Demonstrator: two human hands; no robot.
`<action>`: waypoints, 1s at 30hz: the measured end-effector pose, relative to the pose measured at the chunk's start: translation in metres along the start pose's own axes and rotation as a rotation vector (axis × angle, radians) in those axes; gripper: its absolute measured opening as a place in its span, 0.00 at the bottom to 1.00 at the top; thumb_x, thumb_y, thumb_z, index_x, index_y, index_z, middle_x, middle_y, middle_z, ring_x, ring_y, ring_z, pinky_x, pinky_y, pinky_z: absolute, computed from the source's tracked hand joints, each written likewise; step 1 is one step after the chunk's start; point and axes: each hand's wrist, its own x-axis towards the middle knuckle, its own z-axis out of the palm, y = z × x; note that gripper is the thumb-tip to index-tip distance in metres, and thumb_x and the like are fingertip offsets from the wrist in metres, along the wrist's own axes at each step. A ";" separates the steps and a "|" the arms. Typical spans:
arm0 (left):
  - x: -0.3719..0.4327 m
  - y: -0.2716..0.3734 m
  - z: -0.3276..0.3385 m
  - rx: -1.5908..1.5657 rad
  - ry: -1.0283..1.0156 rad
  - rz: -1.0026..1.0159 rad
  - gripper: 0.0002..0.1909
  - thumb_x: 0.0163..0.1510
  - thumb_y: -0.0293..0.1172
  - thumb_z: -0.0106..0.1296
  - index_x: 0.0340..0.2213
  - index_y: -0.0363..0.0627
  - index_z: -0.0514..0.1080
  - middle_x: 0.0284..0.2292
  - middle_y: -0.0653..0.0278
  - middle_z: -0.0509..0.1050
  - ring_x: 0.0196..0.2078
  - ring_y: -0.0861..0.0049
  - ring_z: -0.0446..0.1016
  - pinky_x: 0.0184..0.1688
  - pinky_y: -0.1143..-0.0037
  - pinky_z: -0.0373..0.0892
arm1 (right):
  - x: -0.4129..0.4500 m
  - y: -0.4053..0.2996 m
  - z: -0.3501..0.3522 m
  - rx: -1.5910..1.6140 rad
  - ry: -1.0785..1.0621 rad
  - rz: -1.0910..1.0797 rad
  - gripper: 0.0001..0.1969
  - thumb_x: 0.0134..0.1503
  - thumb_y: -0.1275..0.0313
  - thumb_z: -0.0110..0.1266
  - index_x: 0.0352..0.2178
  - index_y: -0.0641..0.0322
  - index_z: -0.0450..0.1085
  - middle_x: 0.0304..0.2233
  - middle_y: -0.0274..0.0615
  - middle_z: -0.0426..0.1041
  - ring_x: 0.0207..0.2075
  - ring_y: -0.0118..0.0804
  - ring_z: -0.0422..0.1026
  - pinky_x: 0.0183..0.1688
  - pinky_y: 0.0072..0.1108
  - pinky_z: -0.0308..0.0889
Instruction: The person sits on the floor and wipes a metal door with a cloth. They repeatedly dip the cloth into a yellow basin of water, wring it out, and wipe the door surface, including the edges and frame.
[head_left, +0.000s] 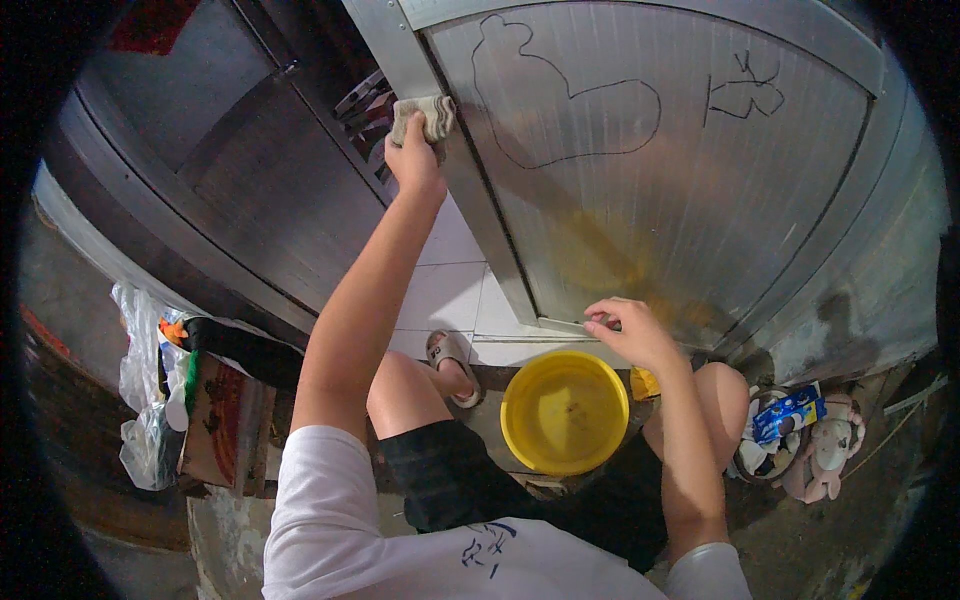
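Note:
My left hand (417, 161) holds a folded, light striped cloth (426, 120) against the edge of the metal door's frame (465, 202), thumb on top of it. The silver door panel (600, 195) carries black line drawings and a yellowish patch low down. My right hand (626, 326) is raised near the bottom rail of the door, fingers loosely curled and holding nothing. Below it, between my knees, stands a yellow plastic basin (566, 412) with what looks like water inside.
At the left are a cardboard box (217, 420) and clear plastic bags (142, 375). A bin (765, 450) with a blue packet (789, 414) and a pink plush toy (825, 457) lie at the right. A second door leaf (255, 165) stands at the upper left, beside white floor tiles (442, 300).

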 end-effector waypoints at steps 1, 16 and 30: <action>-0.001 -0.008 -0.002 0.033 0.024 -0.001 0.20 0.54 0.34 0.57 0.45 0.38 0.66 0.40 0.60 0.73 0.40 0.73 0.73 0.43 0.73 0.69 | -0.001 -0.002 -0.001 -0.004 0.002 0.008 0.14 0.55 0.66 0.58 0.40 0.63 0.75 0.38 0.49 0.77 0.38 0.46 0.77 0.42 0.30 0.71; 0.003 -0.008 -0.016 0.219 0.064 0.133 0.16 0.51 0.34 0.57 0.39 0.41 0.67 0.35 0.63 0.72 0.33 0.76 0.72 0.29 0.75 0.69 | 0.002 -0.001 0.003 0.003 -0.017 -0.018 0.15 0.55 0.64 0.57 0.41 0.62 0.74 0.38 0.49 0.77 0.38 0.46 0.76 0.42 0.31 0.71; 0.072 0.112 0.066 0.040 0.015 0.145 0.24 0.48 0.31 0.59 0.46 0.37 0.65 0.39 0.55 0.73 0.36 0.67 0.76 0.33 0.68 0.74 | -0.003 0.003 -0.004 -0.033 0.023 0.004 0.16 0.55 0.65 0.59 0.40 0.66 0.74 0.34 0.50 0.77 0.33 0.41 0.76 0.37 0.29 0.71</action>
